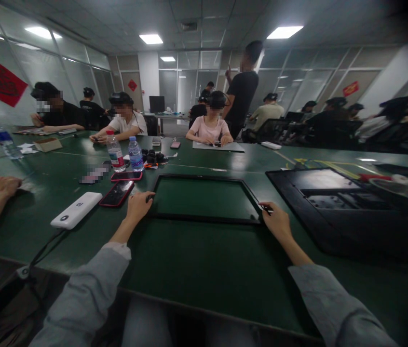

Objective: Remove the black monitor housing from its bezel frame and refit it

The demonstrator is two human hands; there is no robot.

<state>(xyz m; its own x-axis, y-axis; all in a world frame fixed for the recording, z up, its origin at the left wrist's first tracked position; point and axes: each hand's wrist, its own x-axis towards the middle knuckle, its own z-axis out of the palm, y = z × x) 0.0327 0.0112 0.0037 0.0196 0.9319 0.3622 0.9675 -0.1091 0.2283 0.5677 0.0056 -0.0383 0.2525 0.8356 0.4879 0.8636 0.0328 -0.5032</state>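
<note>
A thin black rectangular frame (204,219) lies flat on the green table, with the tabletop showing through its middle. At its left side is my left hand (139,208), fingers closed on a small black piece (149,197) whose kind I cannot make out. My right hand (277,220) is at the frame's right side near the front corner. Its fingers pinch a small, thin dark piece (268,209), too small to name. Whether either hand also grips the frame itself is unclear.
Left of the frame are a white power bank (76,210) with a cable, a red-edged phone (117,193) and two bottles, one a water bottle (136,155). A large black panel (319,212) lies right. Another person's hand (4,187) rests far left; several people sit beyond.
</note>
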